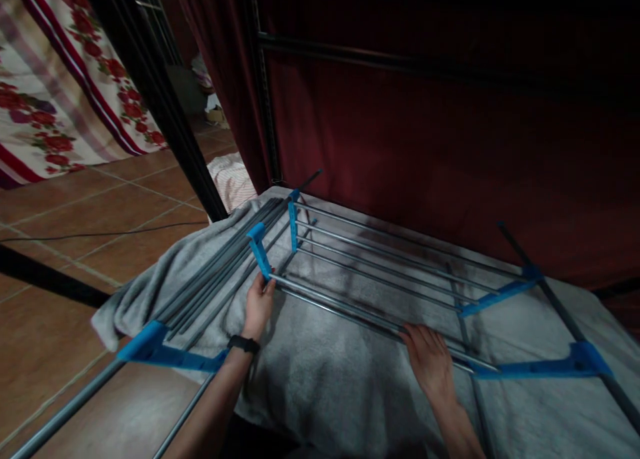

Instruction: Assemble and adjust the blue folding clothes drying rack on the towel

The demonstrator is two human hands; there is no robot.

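Observation:
My left hand [258, 307], with a dark band on its wrist, pinches the lower end of a blue plastic bracket [259, 249] where thin metal tubes meet it. My right hand [429, 357] has its fingers curled over the metal tubes [345, 305] farther along. Their right ends reach another blue bracket [540, 369], which sits on a thicker grey pole [567, 315]. Behind, more thin tubes [375, 262] run between a blue bracket [293, 225] on the left and a blue bracket [500, 297] on the right. Whether every tube end is seated I cannot tell.
A grey blanket [320, 379] covers the surface under the rack. Several loose grey tubes [215, 272] lie on the left, near another blue bracket [170, 352] with poles. Black bed-frame posts [165, 112] and a dark red curtain [425, 145] stand around; tiled floor [50, 272] lies left.

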